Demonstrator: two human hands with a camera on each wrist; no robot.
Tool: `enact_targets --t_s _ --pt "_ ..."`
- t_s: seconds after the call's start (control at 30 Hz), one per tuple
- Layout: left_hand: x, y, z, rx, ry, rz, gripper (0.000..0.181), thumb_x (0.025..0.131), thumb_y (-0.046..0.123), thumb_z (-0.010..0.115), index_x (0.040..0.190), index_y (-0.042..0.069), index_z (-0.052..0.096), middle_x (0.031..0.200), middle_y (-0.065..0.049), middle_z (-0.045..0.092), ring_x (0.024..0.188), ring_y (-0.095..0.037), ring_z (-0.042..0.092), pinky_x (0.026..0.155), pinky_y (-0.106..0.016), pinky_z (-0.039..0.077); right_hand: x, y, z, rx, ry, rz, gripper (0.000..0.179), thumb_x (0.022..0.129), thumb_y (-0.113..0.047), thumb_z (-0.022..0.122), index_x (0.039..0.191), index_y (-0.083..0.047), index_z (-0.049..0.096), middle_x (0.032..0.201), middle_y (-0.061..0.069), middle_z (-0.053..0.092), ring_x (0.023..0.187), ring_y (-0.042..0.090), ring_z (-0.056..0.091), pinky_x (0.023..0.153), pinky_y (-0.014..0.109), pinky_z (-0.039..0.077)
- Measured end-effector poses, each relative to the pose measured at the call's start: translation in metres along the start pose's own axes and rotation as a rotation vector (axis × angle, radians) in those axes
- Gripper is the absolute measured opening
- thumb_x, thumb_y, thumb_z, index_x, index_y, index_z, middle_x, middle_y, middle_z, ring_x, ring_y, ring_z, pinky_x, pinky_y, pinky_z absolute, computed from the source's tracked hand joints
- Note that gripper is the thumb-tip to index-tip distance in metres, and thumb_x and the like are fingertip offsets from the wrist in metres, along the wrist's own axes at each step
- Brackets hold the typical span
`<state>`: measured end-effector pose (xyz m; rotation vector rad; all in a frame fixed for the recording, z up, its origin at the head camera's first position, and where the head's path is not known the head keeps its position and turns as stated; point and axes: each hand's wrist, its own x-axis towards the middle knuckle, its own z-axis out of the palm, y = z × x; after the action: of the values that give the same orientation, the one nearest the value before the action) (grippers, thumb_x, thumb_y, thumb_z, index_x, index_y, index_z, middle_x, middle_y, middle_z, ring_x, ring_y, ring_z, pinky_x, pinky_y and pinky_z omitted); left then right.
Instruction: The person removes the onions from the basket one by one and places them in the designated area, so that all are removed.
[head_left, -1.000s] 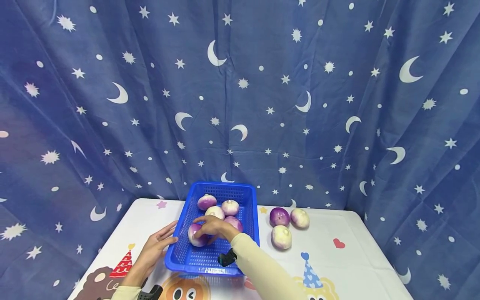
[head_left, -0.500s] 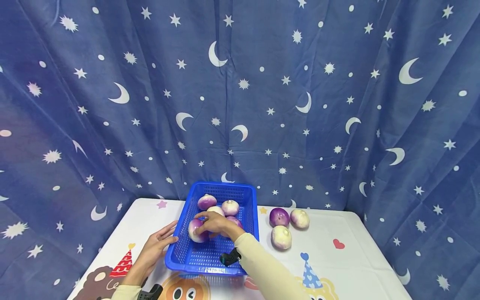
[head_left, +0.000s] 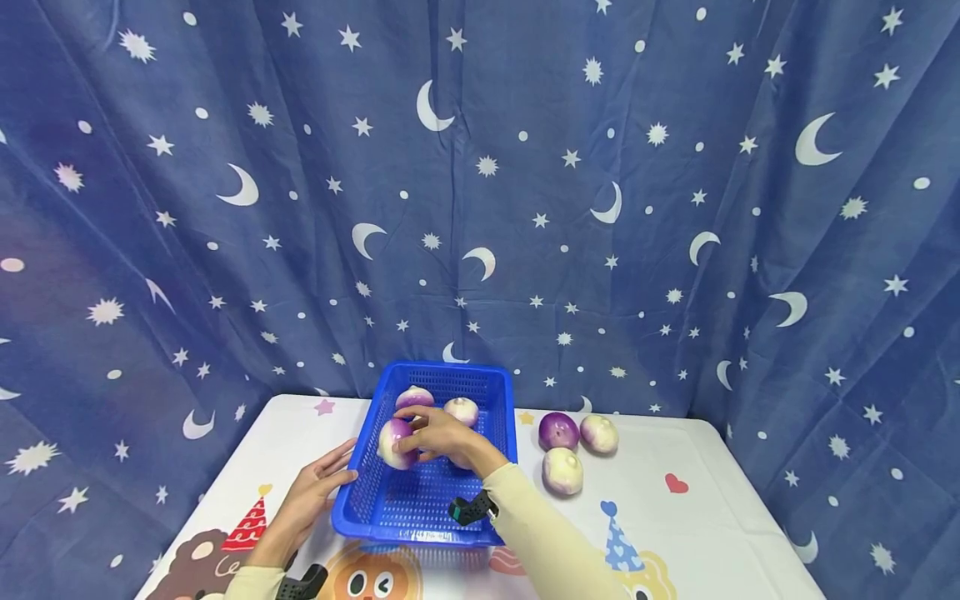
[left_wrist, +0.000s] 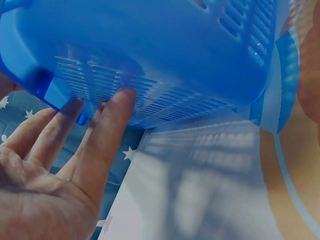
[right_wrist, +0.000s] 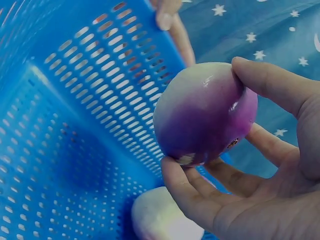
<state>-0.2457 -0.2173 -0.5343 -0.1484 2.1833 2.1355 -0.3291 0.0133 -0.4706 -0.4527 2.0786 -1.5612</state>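
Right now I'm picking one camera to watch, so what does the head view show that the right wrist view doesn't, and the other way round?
Only the head view shows the three onions on the table, right of the basket: a dark purple onion and two paler ones, plus both sleeves.

Only the right wrist view shows a small brown patch on the held onion.

Both show the right hand holding that onion, the left hand at the basket's side, and the starry curtain.
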Motion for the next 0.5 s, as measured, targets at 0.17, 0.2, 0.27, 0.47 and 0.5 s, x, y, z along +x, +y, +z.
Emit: enact_targets --t_s 0.17,0.2,0.27,0.47,0.5 --pt "0.001 0.002 0.000 -0.001 0.003 0.000 0.067 0.091 0.015 0.065 0.152 0.016 0.038 0.155 -0.017 0.039 0.133 -0.036 0.051 0.092 -0.047 0.054 -0.006 -0.006 -0.007 0.052 0.010 -0.022 0.054 0.078 -0.011 0.080 0.127 -0.021 0.061 0.128 0.012 0.057 0.106 0.023 0.061 0.081 0.041 0.059" --pt "0.001 0.002 0.000 0.000 0.003 -0.001 0.067 0.091 0.015 0.065 0.152 0.016 0.038 0.155 -0.017 0.039 0.133 -0.035 0.052 0.092 -0.047 0.054 -0.007 -0.007 -0.008 0.061 0.011 -0.025 0.053 0.078 -0.010 0.080 0.127 -0.021 0.062 0.128 0.013 0.057 0.106 0.024 0.061 0.081 0.041 0.059" --pt "0.002 0.001 0.000 -0.005 0.002 -0.003 0.067 0.091 0.015 0.065 0.152 0.015 0.038 0.155 -0.017 0.039 0.132 -0.034 0.052 0.092 -0.046 0.055 -0.010 -0.009 -0.010 0.074 0.010 -0.035 0.053 0.078 -0.009 0.080 0.127 -0.020 0.062 0.129 0.014 0.057 0.107 0.023 0.061 0.082 0.041 0.059" --pt "0.001 -0.001 0.001 -0.003 0.000 -0.004 0.067 0.091 0.015 0.064 0.152 0.015 0.037 0.155 -0.018 0.039 0.132 -0.033 0.053 0.092 -0.046 0.054 -0.018 -0.011 -0.016 0.061 0.020 -0.057 0.053 0.080 -0.012 0.080 0.129 -0.021 0.062 0.129 0.012 0.060 0.110 0.023 0.061 0.084 0.041 0.059" --pt "0.001 -0.001 0.001 -0.004 0.000 -0.003 0.067 0.091 0.015 0.064 0.152 0.015 0.037 0.155 -0.019 0.039 0.132 -0.033 0.053 0.092 -0.046 0.054 -0.020 -0.011 -0.017 0.060 0.024 -0.058 0.053 0.080 -0.013 0.080 0.129 -0.022 0.062 0.130 0.011 0.060 0.111 0.023 0.061 0.084 0.041 0.059"
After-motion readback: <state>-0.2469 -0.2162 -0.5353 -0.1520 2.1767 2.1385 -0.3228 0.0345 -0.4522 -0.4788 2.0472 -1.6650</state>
